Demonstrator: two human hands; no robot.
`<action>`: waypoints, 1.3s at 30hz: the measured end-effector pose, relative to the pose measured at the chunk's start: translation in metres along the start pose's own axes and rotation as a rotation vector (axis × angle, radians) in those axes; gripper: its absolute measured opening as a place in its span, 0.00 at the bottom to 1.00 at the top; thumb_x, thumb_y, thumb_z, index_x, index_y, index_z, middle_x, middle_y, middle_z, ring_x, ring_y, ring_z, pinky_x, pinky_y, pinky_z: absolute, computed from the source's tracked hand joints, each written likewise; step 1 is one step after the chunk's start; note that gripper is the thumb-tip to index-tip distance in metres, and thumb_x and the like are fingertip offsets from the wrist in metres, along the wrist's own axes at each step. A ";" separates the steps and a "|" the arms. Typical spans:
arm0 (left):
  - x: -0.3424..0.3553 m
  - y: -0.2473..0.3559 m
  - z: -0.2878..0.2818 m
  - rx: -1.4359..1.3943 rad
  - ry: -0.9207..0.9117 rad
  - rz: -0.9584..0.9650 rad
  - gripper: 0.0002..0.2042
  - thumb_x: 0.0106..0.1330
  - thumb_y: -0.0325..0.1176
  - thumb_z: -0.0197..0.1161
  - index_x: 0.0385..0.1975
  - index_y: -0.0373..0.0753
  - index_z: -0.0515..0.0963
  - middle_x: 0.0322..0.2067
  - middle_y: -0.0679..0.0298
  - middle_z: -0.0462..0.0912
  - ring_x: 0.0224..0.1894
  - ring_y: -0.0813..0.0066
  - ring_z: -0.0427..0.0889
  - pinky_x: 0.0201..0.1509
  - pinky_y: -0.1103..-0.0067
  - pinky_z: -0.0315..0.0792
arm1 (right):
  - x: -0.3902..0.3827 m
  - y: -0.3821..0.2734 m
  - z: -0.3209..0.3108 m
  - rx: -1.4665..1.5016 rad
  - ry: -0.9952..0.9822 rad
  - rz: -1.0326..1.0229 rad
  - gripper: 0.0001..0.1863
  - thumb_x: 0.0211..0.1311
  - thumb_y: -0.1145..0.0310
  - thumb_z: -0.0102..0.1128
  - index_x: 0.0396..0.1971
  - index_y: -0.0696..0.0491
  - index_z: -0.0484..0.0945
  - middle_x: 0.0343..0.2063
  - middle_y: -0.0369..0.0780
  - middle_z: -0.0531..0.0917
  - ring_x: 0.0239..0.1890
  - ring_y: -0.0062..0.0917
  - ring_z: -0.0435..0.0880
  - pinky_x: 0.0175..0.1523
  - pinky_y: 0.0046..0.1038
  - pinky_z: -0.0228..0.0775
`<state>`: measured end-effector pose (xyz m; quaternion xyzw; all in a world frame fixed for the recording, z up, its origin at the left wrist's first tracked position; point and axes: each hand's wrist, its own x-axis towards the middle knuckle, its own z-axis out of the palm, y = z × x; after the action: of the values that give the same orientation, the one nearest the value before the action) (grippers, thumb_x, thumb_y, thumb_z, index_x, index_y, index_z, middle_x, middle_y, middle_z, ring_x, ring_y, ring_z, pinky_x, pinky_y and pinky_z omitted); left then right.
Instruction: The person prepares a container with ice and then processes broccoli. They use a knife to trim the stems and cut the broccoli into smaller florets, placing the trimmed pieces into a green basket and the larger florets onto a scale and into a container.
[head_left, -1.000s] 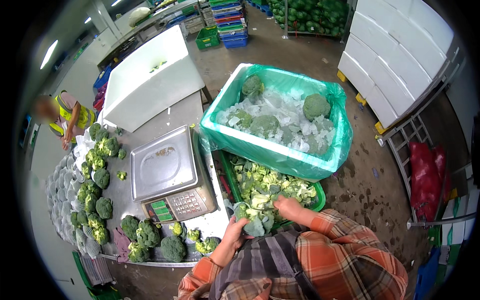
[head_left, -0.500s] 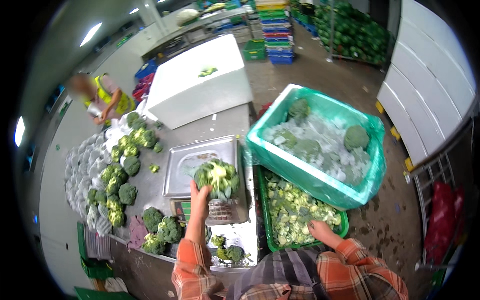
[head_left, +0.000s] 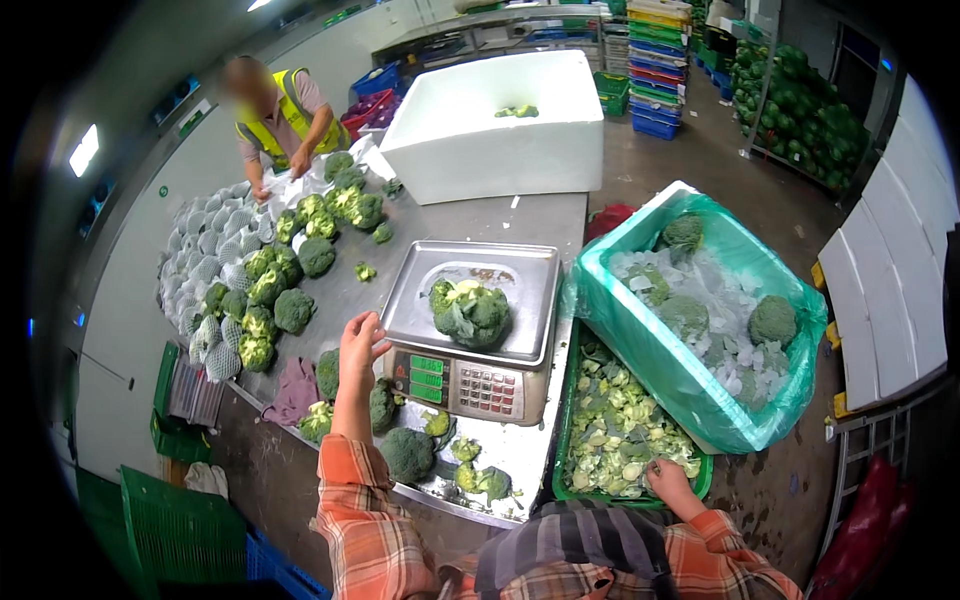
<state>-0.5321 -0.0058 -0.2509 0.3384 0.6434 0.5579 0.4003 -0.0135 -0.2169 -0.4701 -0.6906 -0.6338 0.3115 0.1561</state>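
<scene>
A broccoli head (head_left: 474, 316) rests on the steel pan (head_left: 532, 275) of a digital scale (head_left: 486, 390). Just left of the pan is my left hand (head_left: 362, 345), raised, empty and open, with its fingers apart. My right hand (head_left: 673, 485) is closed low over the near right part of a green crate (head_left: 704, 478) full of broccoli trimmings (head_left: 620, 415); anything inside its fingers cannot be made out. Several broccoli heads and florets lie around my left forearm, among them a dark head (head_left: 407, 455) near the table's front edge.
Broccoli rows and white foam-net sleeves (head_left: 205, 240) cover the table's left side. Beyond the scale stands a large white foam box (head_left: 490, 160). A green-lined box (head_left: 700, 405) holds ice and broccoli at right. A person in a yellow vest (head_left: 285, 120) handles white material at far left.
My left hand has let go of the broccoli head, now lying on the scale pan, and drawn away to the left. My right hand stays over the crate. The view has shifted.
</scene>
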 end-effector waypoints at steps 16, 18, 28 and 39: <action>0.003 -0.023 0.107 0.009 -0.361 -0.064 0.47 0.43 0.35 0.66 0.66 0.45 0.46 0.57 0.50 0.61 0.49 0.57 0.73 0.46 0.70 0.75 | -0.030 -0.052 0.011 0.054 -0.029 -0.047 0.08 0.52 0.69 0.55 0.25 0.59 0.75 0.23 0.51 0.78 0.30 0.47 0.76 0.35 0.42 0.69; -0.043 -0.015 0.095 -0.124 -0.478 0.166 0.50 0.33 0.23 0.57 0.67 0.46 0.46 0.58 0.52 0.60 0.56 0.59 0.68 0.58 0.71 0.67 | -0.034 -0.053 0.018 0.111 0.001 -0.039 0.08 0.53 0.69 0.54 0.25 0.59 0.75 0.23 0.50 0.78 0.29 0.46 0.76 0.35 0.42 0.69; -0.136 -0.035 0.033 -0.363 -0.672 -0.055 0.47 0.29 0.23 0.62 0.61 0.37 0.54 0.51 0.61 0.69 0.53 0.68 0.70 0.59 0.75 0.63 | -0.013 -0.069 0.010 0.049 -0.094 -0.137 0.11 0.55 0.66 0.51 0.26 0.60 0.73 0.24 0.51 0.77 0.29 0.48 0.76 0.35 0.42 0.68; -0.053 0.024 -0.105 -0.459 -0.024 -0.169 0.25 0.55 0.40 0.57 0.52 0.39 0.62 0.48 0.54 0.66 0.49 0.59 0.70 0.41 0.66 0.73 | -0.009 -0.083 0.025 -0.019 -0.409 -0.092 0.15 0.56 0.65 0.53 0.39 0.59 0.73 0.34 0.54 0.76 0.38 0.49 0.74 0.44 0.43 0.65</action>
<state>-0.6021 -0.0957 -0.2134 0.1900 0.5209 0.6499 0.5199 -0.0934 -0.2179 -0.4363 -0.5850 -0.6860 0.4315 0.0317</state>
